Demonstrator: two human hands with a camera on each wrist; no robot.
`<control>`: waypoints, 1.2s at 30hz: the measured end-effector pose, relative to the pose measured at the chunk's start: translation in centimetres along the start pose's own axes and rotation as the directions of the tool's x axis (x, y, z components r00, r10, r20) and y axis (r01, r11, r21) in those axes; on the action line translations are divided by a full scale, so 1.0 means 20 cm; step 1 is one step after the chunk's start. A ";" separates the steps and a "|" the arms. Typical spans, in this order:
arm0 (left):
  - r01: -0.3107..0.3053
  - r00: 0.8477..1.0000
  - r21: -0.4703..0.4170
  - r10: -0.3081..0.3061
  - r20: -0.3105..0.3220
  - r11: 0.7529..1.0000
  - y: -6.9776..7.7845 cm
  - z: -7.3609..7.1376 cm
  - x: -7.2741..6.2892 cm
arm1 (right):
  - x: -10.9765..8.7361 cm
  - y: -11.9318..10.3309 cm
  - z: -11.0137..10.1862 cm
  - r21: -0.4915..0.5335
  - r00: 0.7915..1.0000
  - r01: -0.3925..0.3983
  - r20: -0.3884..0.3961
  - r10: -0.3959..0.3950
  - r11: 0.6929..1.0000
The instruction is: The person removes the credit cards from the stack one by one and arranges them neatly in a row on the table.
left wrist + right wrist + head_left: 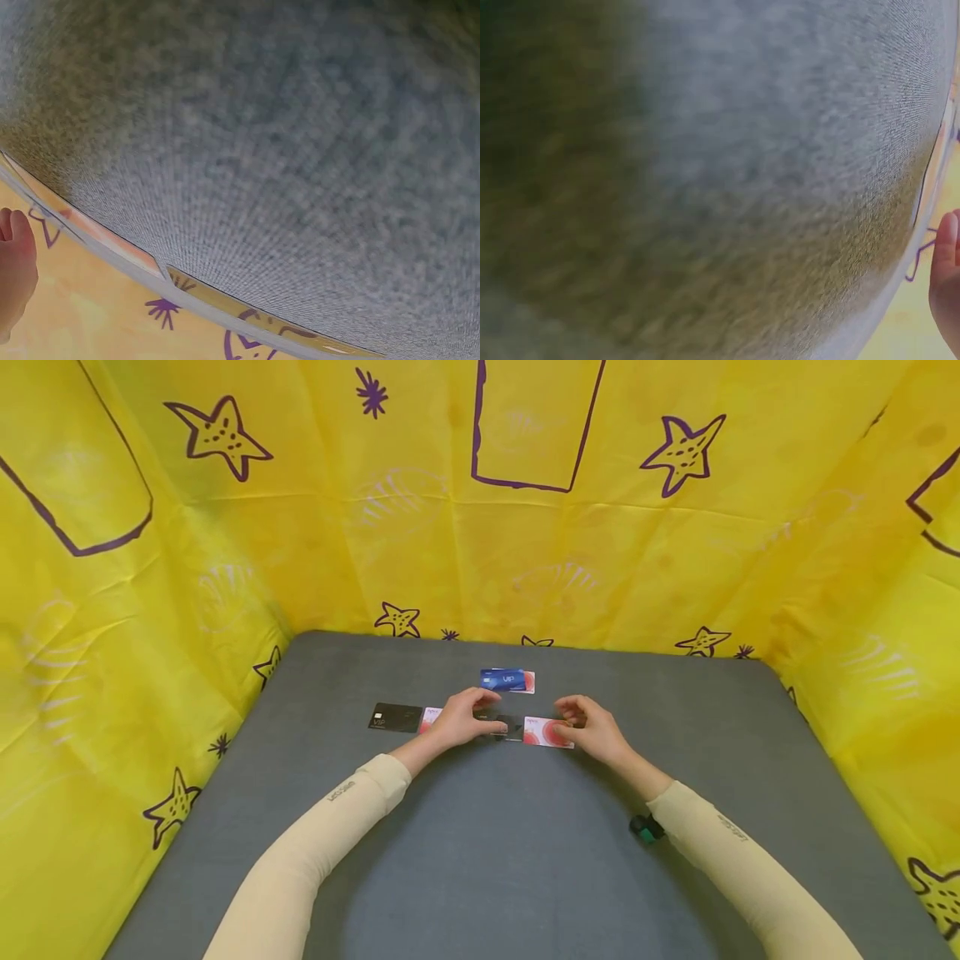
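Note:
In the head view, cards lie in a row on the grey table. At the left end is a black VIP card (395,717), beside it a pink-and-white card (430,719) partly covered by my left hand (459,718). My left thumb reaches over a dark card (513,728), with the fingers curved beyond its far edge; whether the thumb touches it is unclear. At the right end lies a white card with red circles (542,732). My right hand (596,731) has its thumb over this card's right part, the other fingers raised and loosely bent.
Behind the row, a blue VIP card (501,680) overlaps a red-and-white card (530,682). A small black-and-green object (646,828) is beside the right sleeve. Yellow patterned cloth (510,552) encloses the grey table (480,860) at the back and sides.

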State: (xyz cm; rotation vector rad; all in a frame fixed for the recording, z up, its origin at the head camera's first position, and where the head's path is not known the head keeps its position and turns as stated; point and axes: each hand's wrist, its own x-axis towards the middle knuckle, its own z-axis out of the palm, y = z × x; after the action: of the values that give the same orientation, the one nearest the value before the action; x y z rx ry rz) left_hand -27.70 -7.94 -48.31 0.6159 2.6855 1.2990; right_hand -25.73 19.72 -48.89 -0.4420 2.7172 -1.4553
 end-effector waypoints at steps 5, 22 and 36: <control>0.018 1.000 -0.015 -0.018 -0.021 1.000 0.00 -0.01 0.01 | 0.04 -0.02 0.01 0.015 1.000 0.001 -0.007 -0.001 1.000; 0.066 0.995 -0.100 -0.073 -0.069 0.993 -0.02 -0.07 0.06 | 0.18 -0.04 0.05 0.028 1.000 0.012 -0.005 -0.012 1.000; 0.079 0.991 -0.057 -0.085 -0.100 0.995 -0.06 -0.09 0.10 | 0.27 -0.04 0.08 0.035 1.000 -0.008 0.002 0.008 0.999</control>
State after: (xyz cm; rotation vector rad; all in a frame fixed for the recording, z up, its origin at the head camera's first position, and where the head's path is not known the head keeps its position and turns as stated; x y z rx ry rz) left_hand -30.28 -9.16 -47.90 0.4397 2.7142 1.4114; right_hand -30.48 16.57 -48.67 -0.4301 2.6836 -1.4973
